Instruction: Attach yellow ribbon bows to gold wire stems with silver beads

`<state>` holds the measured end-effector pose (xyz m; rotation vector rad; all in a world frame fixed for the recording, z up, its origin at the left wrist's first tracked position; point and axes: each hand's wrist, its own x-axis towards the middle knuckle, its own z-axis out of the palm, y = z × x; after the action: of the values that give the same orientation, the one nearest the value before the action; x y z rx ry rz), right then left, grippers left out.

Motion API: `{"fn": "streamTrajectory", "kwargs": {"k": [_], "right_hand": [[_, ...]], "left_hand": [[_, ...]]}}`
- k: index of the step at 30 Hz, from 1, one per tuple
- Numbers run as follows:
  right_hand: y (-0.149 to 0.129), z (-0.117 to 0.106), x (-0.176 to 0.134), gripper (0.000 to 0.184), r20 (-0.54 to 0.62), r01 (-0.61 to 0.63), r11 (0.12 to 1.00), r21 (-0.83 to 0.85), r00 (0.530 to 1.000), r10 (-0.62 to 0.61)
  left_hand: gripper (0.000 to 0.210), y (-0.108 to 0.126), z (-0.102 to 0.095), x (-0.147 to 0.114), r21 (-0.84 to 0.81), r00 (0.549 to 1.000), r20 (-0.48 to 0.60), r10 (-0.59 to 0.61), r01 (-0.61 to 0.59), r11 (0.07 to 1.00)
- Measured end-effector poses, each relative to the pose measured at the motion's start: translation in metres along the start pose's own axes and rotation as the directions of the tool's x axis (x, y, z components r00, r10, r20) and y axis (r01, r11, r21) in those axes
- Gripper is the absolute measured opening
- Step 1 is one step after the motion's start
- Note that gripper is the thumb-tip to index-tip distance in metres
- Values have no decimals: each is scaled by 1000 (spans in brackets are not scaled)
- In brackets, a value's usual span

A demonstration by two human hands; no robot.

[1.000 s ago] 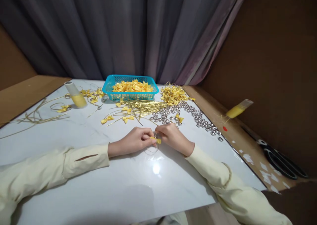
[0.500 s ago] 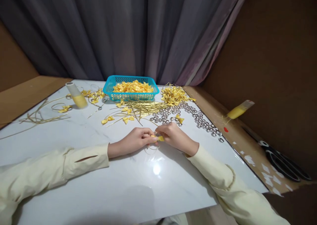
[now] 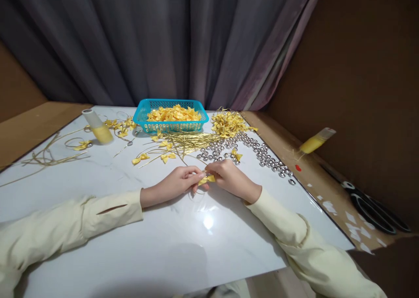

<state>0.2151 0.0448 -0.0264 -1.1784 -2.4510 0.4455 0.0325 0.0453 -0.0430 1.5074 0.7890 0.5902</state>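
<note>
A small yellow ribbon bow [image 3: 207, 179] is between my two hands, over the middle of the white table. My left hand [image 3: 178, 183] pinches its left side with thumb and fingers. From the right, my right hand [image 3: 231, 178] closes its fingertips at the bow's upper edge; what exactly they grip, perhaps a thin gold cord, is hidden. A thin loop of gold cord [image 3: 199, 193] hangs below the bow. Just beyond my hands lie gold cords [image 3: 193, 143], loose yellow bows [image 3: 168, 157] and many silver, rounded beads [image 3: 262, 153].
A turquoise basket [image 3: 139, 114] of yellow bows stands at the back, beside a heap of corded bows [image 3: 229, 124]. Yellow thread spools stand at left [image 3: 102, 129] and lie at right [image 3: 317, 141]. Black scissors [image 3: 373, 208] and white paper scraps [image 3: 352, 230] lie on the right ledge.
My left thumb has shifted off the bow's front, so more of the yellow ribbon shows. Both hands stay at nearly the same spot. The view has tilted and shifted slightly.
</note>
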Motion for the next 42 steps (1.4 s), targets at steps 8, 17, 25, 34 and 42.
{"fn": "streamTrajectory", "kwargs": {"k": [8, 17, 25, 34, 42], "right_hand": [[1, 0, 0, 21, -12, -26, 999, -22, 1000, 26], [-6, -2, 0, 17, -4, -35, 997, -63, 999, 35], [-15, 2, -3, 7, 28, -11, 988, -154, 999, 16], [-14, -35, -14, 16, 41, 68, 937, -341, 997, -58], [-4, -47, -92, 14, 107, -174, 822, -543, 956, 273]], "left_hand": [[27, -2, -2, 1, -79, 999, -12, -52, 51, 996], [29, 3, -4, 1, -72, 995, 48, -83, 86, 994], [18, 5, -3, 1, 2, 992, 94, -79, 79, 997], [22, 0, -4, 0, 59, 999, 31, -35, 33, 998], [18, 4, -3, 1, -70, 995, 17, -101, 102, 992]]}}
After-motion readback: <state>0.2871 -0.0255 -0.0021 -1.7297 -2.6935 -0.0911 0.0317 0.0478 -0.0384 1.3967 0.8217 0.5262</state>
